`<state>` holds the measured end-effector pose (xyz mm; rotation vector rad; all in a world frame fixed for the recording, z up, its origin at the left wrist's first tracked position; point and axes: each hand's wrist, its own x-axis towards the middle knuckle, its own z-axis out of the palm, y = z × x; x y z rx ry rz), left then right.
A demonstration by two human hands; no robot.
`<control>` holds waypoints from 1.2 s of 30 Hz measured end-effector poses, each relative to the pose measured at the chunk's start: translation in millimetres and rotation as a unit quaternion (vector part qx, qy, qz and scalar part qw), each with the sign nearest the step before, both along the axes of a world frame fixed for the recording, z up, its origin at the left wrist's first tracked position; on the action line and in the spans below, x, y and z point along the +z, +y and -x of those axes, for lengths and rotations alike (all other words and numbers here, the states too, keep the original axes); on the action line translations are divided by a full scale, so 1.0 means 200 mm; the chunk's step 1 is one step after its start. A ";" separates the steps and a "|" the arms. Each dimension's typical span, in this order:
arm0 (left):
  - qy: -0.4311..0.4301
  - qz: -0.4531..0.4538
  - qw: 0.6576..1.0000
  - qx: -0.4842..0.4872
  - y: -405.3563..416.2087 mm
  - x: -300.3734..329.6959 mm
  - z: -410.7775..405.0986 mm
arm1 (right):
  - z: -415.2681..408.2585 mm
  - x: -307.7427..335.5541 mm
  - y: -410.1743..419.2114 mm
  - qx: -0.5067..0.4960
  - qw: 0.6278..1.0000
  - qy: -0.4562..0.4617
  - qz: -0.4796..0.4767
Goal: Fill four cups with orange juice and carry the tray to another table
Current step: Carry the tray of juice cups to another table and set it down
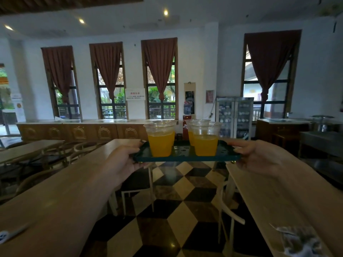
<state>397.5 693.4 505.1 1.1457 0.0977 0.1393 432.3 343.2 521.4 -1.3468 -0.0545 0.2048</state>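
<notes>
A dark green tray (pixel 186 158) is held level in the air at chest height, above a checkered floor. My left hand (pixel 128 158) grips its left edge and my right hand (pixel 254 156) grips its right edge. On the tray stand clear plastic cups partly filled with orange juice: a near left cup (pixel 161 143), a near right cup (pixel 205 143), and two more cups behind them, mostly hidden, the back left cup (pixel 167 122) and the back right cup (pixel 191 134).
A light wooden table (pixel 61 182) lies under my left arm and another wooden table (pixel 274 201) under my right arm, with an aisle of checkered floor (pixel 176 210) between. Chairs (pixel 228 210) stand at the table edges. A counter (pixel 83 130) and glass fridge (pixel 234 117) line the far wall.
</notes>
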 end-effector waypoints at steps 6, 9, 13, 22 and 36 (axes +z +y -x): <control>0.006 0.003 1.000 -0.001 0.01 -0.02 -0.48 | -0.46 -0.04 -0.01 -0.004 1.000 -0.007 0.003; 0.007 -0.004 1.000 -0.012 0.01 -0.04 -0.75 | -0.70 -0.06 0.02 -0.011 1.000 -0.009 0.009; 0.007 -0.005 1.000 -0.025 0.04 -0.05 -1.14 | -1.06 -0.07 0.06 -0.024 1.000 -0.006 0.014; 0.001 -0.034 0.998 -0.057 0.19 -0.01 -2.12 | -1.92 -0.05 0.21 -0.059 0.998 -0.004 0.031; 0.025 -0.010 0.997 -0.072 0.18 -0.08 -3.51 | -3.21 -0.12 0.18 -0.096 0.995 0.009 0.010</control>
